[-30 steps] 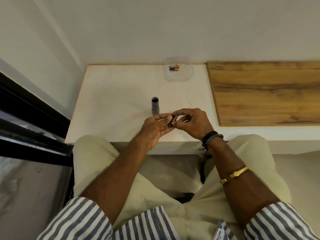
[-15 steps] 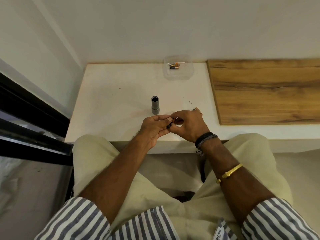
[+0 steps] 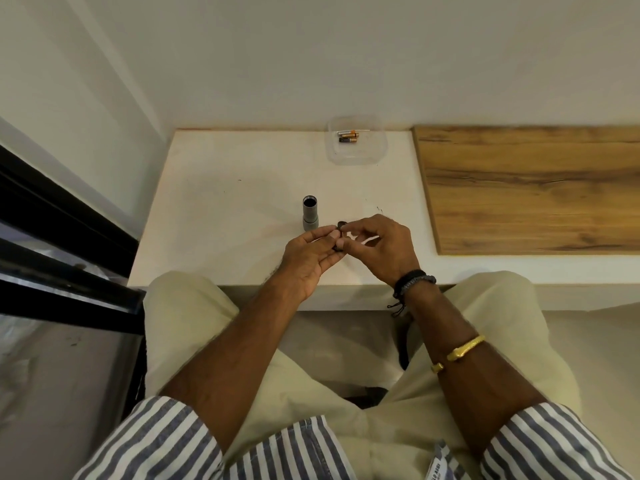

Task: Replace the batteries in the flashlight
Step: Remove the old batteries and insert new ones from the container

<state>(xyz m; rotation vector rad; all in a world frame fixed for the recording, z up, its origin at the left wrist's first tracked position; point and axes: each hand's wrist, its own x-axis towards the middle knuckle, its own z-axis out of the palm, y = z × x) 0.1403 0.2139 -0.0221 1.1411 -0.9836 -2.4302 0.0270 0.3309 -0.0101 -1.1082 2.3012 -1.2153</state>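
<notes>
– So, where's the flashlight body (image 3: pixel 309 214)?
– Standing upright on the white table (image 3: pixel 221 202), open end up, just beyond the left hand (image 3: pixel 308 259) and apart from it.
– And the hands?
– Both meet over the near edge of the table. The left hand's fingertips (image 3: pixel 335 237) pinch a small dark part (image 3: pixel 340 234); the right hand (image 3: pixel 379 244) grips its upper end with thumb and forefinger. Too small to tell what the part is, maybe a battery holder or cap.
– Batteries?
– Two lie in a clear plastic container (image 3: pixel 356 140) at the far edge of the table, well apart from the hands, beyond the flashlight body and to its right. Batteries (image 3: pixel 348 137) lie side by side.
– Anything else?
– A wooden board (image 3: pixel 530 188) to the right.
</notes>
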